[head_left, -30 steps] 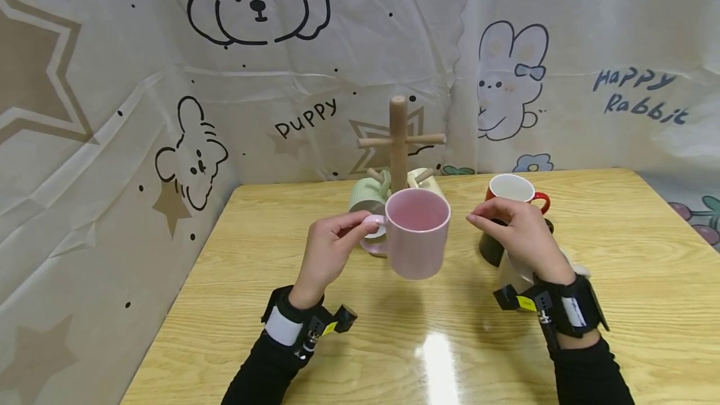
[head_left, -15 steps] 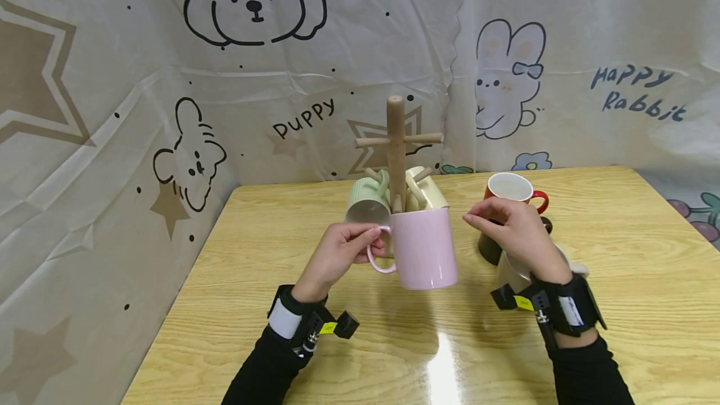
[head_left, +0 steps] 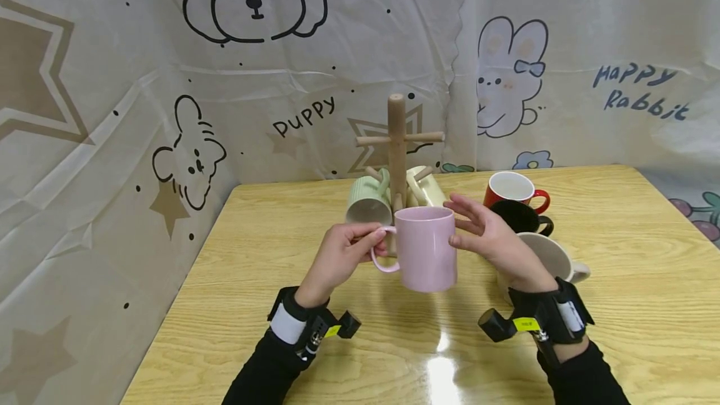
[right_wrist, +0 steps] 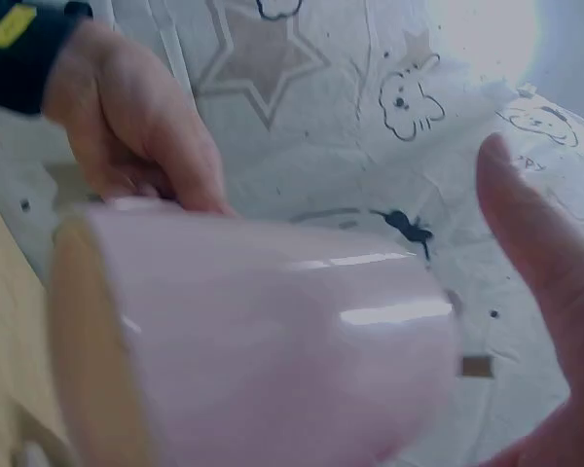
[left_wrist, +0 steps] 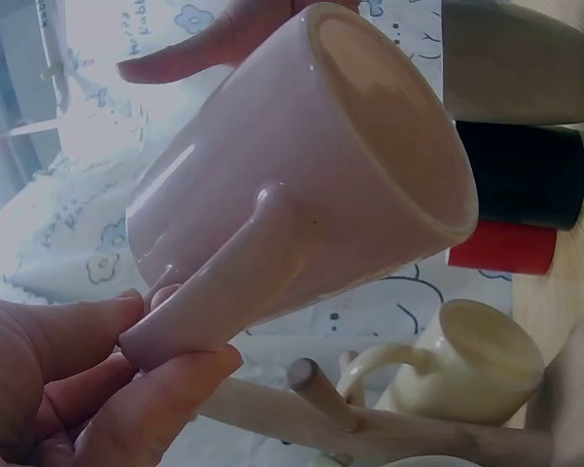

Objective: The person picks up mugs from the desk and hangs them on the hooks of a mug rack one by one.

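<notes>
A pale, creased cloth [head_left: 360,24] hangs behind the wooden bench [head_left: 214,355], printed with a dog's face [head_left: 254,4], a rabbit [head_left: 506,95] with a blue bow [head_left: 530,68], a big brown star [head_left: 22,70] and the word "Puppy" [head_left: 304,115]; light glares off the bench's near side.

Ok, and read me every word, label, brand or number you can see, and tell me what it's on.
"PUPPY": on the patterned cloth, left of the wooden rack.
"Happy Rabbit": same cloth, right of the drawn rabbit.
Yellow labels on both wristbands: too small to read.
Lettering on the cloth in the wrist views: too faint or blurred to read fully.
Pink mug: no writing on the sides showing.
</notes>
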Demonstrator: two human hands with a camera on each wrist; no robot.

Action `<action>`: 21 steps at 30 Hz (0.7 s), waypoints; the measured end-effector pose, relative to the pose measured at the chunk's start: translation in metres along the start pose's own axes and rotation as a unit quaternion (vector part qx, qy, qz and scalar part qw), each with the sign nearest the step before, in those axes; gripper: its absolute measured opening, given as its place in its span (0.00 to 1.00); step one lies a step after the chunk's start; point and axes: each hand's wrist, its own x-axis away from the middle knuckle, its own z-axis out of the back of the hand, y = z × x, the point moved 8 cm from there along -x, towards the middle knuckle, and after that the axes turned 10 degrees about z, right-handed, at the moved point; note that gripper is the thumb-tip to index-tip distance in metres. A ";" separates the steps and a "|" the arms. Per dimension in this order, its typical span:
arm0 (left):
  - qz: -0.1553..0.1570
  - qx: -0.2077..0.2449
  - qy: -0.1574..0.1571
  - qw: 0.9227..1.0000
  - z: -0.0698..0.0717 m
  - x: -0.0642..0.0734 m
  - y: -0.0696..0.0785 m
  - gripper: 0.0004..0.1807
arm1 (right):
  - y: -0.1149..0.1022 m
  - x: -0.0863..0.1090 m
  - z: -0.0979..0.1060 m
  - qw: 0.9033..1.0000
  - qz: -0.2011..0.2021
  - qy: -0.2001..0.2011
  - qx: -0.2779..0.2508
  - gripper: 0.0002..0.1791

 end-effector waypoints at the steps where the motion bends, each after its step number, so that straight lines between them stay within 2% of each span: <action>1: -0.006 -0.002 0.001 1.000 0.000 0.001 0.002 0.11 | 0.002 0.000 -0.003 1.000 -0.009 -0.004 -0.008 0.44; 5: -0.013 -0.007 0.005 1.000 0.000 0.006 0.006 0.10 | 0.009 -0.003 -0.017 0.999 -0.027 -0.024 -0.041 0.45; 10: -0.028 -0.015 0.001 0.999 0.001 0.013 0.013 0.11 | 0.010 -0.006 -0.033 0.994 -0.006 -0.043 -0.097 0.44; 16: -0.045 -0.023 0.007 0.999 0.003 0.017 0.017 0.12 | 0.011 -0.009 -0.040 0.991 0.003 -0.014 -0.136 0.44; 21: -0.057 -0.025 0.010 0.998 0.005 0.016 0.019 0.13 | 0.011 -0.008 -0.041 0.990 0.000 0.008 -0.141 0.42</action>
